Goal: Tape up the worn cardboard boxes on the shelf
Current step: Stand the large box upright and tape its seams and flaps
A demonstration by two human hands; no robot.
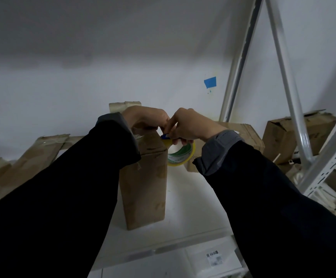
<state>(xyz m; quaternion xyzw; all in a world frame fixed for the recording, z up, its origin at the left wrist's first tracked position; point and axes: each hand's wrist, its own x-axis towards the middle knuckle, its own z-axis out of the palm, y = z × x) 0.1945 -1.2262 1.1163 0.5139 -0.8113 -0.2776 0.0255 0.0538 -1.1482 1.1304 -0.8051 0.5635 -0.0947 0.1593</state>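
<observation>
Far left on the white shelf (185,201): flattened, taped cardboard pieces (32,155) leaning low against the wall. Next, a tall worn cardboard box (145,189) standing upright near the shelf's middle, creased and scuffed, clear tape glinting across its top.

Left hand (146,117) resting on the box's top far edge, fingers curled down over it; grip clenched on the box top, thumb side meeting the other hand at the near right corner.

Right hand (191,125) just beside it, fingertips pinching a small blue piece (165,136) at that corner, lower fingers hooked through a yellow tape roll (181,154) hanging against the box's right side. Grip closed on the roll, not released.

Behind the right wrist, a stack of flat cardboard (243,135). Blue tape patch (210,82) on the wall above. Further right, white slotted shelf uprights (331,161) crossing in front of another open, battered carton (283,135).
</observation>
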